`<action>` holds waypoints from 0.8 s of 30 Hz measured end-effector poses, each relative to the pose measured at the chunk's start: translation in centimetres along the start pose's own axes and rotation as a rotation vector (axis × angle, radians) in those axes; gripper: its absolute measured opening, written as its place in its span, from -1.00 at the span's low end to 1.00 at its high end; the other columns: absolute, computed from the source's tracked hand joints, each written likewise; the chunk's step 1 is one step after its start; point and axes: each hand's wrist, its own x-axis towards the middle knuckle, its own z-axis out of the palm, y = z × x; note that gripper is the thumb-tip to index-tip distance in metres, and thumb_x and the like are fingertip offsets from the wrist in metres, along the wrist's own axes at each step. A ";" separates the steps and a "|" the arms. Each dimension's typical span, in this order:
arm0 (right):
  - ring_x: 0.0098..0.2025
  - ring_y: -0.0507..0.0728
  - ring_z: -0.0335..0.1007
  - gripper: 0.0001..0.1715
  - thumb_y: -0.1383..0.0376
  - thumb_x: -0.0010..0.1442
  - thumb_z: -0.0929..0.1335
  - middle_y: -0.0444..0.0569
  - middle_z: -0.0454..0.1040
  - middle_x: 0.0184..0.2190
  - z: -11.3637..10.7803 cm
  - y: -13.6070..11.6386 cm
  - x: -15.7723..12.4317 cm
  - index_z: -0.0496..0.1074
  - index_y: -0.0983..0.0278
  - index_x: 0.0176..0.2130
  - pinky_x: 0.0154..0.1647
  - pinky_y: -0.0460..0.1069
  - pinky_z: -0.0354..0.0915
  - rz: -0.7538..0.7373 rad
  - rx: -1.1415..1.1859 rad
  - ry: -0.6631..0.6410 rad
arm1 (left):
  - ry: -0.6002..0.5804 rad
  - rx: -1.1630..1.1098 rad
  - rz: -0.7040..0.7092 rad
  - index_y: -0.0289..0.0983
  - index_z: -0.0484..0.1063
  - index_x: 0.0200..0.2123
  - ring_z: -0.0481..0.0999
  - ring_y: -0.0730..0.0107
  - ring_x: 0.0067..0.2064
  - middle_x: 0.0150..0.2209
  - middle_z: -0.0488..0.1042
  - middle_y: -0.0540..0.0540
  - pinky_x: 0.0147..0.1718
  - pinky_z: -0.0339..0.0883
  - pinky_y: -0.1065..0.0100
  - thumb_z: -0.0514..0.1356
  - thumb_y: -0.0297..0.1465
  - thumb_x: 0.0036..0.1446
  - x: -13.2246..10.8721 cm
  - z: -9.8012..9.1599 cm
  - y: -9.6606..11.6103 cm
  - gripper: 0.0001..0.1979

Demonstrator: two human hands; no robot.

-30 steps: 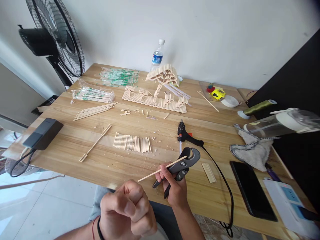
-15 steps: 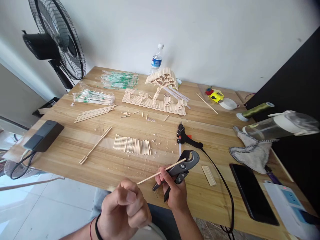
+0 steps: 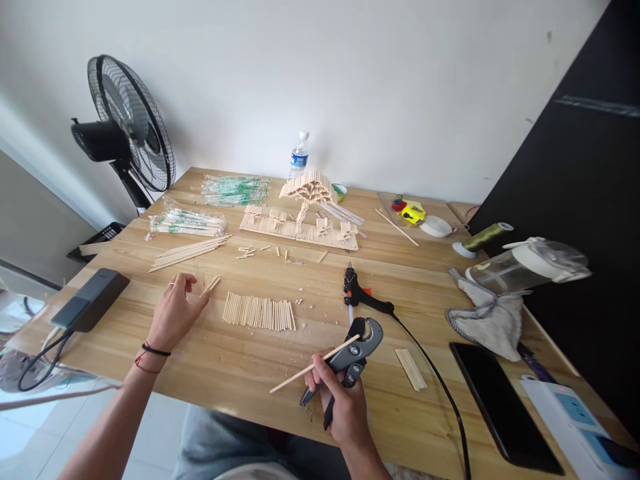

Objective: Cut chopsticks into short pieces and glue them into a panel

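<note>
My right hand (image 3: 345, 403) grips a grey and black hand cutter (image 3: 355, 357) by its handles. A thin wooden stick (image 3: 313, 365) is held along with it, its far end lying against the jaw area. Over the left side of the table, my left hand (image 3: 175, 310) has its thumb stretched out and fingers loosely bent. It is at a joined stick piece (image 3: 213, 283), most of which the hand hides. A row of short cut sticks (image 3: 257, 312) lies between my hands. Behind the cutter stands a black glue gun (image 3: 357, 287).
A stick-built model (image 3: 300, 230) stands at the back before a water bottle (image 3: 299, 160). Long sticks (image 3: 190, 253) and wrapped bundles (image 3: 187, 220) lie left, beside a grey power brick (image 3: 93, 300). A phone (image 3: 505, 407), cloth (image 3: 485, 320) and clear cup (image 3: 525, 263) are right.
My left hand has moved from a closed pose near my body to the left, over the joined stick piece, and its fingers have loosened. My right hand keeps the cutter and stick.
</note>
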 end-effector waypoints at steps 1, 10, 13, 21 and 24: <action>-0.54 0.03 0.35 -0.64 0.10 0.13 0.64 -0.18 0.39 -0.57 0.1 0.0 0.0 0.54 0.25 -0.37 -0.48 -0.04 0.27 0.001 0.003 -0.001 | -0.008 0.046 0.006 -0.17 0.46 -0.34 0.39 0.19 -0.29 -0.35 0.42 -0.02 -0.32 0.22 0.29 0.41 -0.18 -0.14 0.3 0.3 -0.4 -0.68; -0.55 0.03 0.35 -0.57 0.05 0.03 0.68 -0.19 0.39 -0.59 0.8 -0.8 0.1 0.55 0.26 -0.38 -0.47 -0.03 0.26 0.046 0.019 0.022 | -0.069 0.135 0.077 -0.19 0.46 -0.37 0.60 0.07 -0.17 -0.14 0.59 -0.21 -0.12 0.49 0.14 0.23 -0.14 0.04 -0.6 1.0 -1.6 -0.76; -0.55 0.01 0.34 -0.58 0.05 0.03 0.68 -0.20 0.39 -0.58 1.2 -2.1 0.3 0.57 0.25 -0.36 -0.45 -0.03 0.25 0.085 0.082 0.011 | -0.186 0.049 0.108 -0.18 0.47 -0.28 0.64 0.21 -0.32 -0.28 0.65 -0.11 -0.25 0.53 0.25 0.22 -0.07 0.17 -3.2 0.9 -0.2 -0.71; -0.59 0.02 0.32 -0.59 0.06 0.02 0.68 -0.20 0.39 -0.60 2.5 -5.9 1.9 0.58 0.25 -0.39 -0.45 0.00 0.26 0.091 0.097 -0.073 | -0.703 -0.432 0.008 -0.23 0.51 -0.22 0.56 0.37 -0.43 -0.45 0.57 -0.02 -0.43 0.36 0.43 0.30 -0.15 0.31 -11.8 3.6 5.6 -0.75; -0.57 0.02 0.34 -0.58 0.06 -0.01 0.69 -0.20 0.40 -0.59 2.5 -6.6 2.3 0.58 0.25 -0.38 -0.45 -0.01 0.26 0.080 0.088 -0.051 | -0.790 -0.548 -0.036 -0.24 0.55 -0.12 0.56 0.35 -0.36 -0.36 0.58 -0.08 -0.41 0.37 0.43 0.28 -0.13 0.34 -12.7 4.1 6.2 -0.71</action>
